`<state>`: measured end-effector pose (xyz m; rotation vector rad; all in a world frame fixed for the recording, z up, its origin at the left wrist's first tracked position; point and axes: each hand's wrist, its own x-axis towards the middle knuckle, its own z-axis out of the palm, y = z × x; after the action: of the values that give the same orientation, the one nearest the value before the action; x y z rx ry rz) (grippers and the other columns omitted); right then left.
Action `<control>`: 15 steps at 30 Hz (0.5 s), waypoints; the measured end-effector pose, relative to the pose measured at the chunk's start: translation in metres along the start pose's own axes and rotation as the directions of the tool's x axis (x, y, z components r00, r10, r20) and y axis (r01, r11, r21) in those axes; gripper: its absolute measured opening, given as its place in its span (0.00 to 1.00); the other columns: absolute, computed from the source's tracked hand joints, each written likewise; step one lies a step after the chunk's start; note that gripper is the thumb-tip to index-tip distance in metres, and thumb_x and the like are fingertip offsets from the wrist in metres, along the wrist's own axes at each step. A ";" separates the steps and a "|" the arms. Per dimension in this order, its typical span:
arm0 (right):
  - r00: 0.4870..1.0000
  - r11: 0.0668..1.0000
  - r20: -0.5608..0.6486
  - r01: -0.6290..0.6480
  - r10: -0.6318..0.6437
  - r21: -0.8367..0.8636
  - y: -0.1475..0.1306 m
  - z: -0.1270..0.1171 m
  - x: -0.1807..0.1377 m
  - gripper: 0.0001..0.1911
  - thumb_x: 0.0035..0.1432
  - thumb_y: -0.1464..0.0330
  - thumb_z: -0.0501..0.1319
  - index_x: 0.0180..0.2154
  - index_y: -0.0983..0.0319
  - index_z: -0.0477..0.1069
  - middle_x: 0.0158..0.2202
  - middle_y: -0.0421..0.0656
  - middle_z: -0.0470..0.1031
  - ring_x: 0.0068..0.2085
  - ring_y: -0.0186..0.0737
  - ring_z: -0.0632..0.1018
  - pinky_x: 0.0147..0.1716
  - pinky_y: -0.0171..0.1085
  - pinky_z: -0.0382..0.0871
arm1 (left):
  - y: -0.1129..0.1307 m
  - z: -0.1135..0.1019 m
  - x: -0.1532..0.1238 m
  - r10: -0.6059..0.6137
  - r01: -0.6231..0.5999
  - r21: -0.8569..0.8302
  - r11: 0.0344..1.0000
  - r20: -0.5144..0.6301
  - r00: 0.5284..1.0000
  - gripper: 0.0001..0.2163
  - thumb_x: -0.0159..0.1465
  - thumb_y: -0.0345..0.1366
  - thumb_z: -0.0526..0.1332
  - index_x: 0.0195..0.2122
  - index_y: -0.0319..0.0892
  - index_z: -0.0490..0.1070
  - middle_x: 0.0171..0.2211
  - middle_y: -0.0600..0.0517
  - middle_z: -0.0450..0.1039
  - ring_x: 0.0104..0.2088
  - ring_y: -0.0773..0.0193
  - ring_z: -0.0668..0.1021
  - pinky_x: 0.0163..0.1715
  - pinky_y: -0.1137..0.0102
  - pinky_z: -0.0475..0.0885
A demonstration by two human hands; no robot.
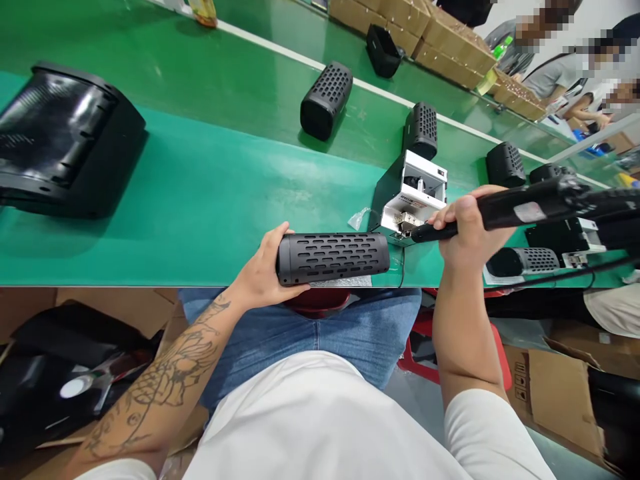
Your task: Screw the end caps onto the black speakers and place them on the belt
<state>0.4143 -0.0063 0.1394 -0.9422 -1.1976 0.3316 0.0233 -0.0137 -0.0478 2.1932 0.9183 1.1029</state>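
Note:
My left hand (263,270) grips the left end of a black cylindrical speaker housing (334,257) with slotted holes, held lying sideways at the near edge of the green bench (200,193). My right hand (467,230) is wrapped around a black electric screwdriver (530,207). The screwdriver's tip points left into a small white screw feeder box (415,197) that stands on the bench just beyond the housing.
A large black shell (60,140) lies at the far left. Several perforated black housings (325,100) rest along the conveyor. Cardboard boxes (450,40) line the far side, where other people sit. Open cartons (555,393) stand on the floor beside my legs.

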 end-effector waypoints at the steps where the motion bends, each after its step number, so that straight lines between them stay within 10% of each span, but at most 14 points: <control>1: 1.000 0.999 0.000 0.018 -0.018 0.030 -0.014 0.005 -0.005 0.23 0.65 0.49 0.86 0.40 0.51 0.77 0.23 0.29 0.71 0.19 0.37 0.74 0.24 0.42 0.80 | -0.001 0.000 0.000 0.007 -0.007 0.003 1.000 -0.003 1.000 0.73 0.59 0.43 0.90 0.94 0.54 0.41 0.80 0.33 0.70 0.78 0.30 0.80 0.79 0.34 0.81; 7: 0.976 0.970 0.199 0.034 -0.084 0.243 -0.075 0.047 -0.045 0.18 0.71 0.52 0.84 0.42 0.51 0.80 0.23 0.30 0.75 0.16 0.36 0.73 0.20 0.39 0.81 | -0.001 0.002 0.000 0.020 -0.020 0.023 1.000 0.002 1.000 0.73 0.60 0.45 0.90 0.95 0.54 0.39 0.84 0.32 0.66 0.82 0.29 0.76 0.81 0.35 0.79; 15: 0.897 0.935 0.438 -0.105 -0.059 0.340 -0.057 0.072 -0.073 0.10 0.77 0.59 0.80 0.46 0.52 0.81 0.26 0.32 0.80 0.20 0.35 0.80 0.28 0.37 0.88 | 0.007 0.003 0.003 0.002 -0.001 0.023 1.000 -0.017 1.000 0.71 0.59 0.45 0.89 0.94 0.52 0.43 0.83 0.33 0.67 0.81 0.30 0.78 0.80 0.37 0.81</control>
<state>0.3088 -0.0571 0.1404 -0.5740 -1.4771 0.7894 0.0294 -0.0166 -0.0432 2.2063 0.9407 1.1187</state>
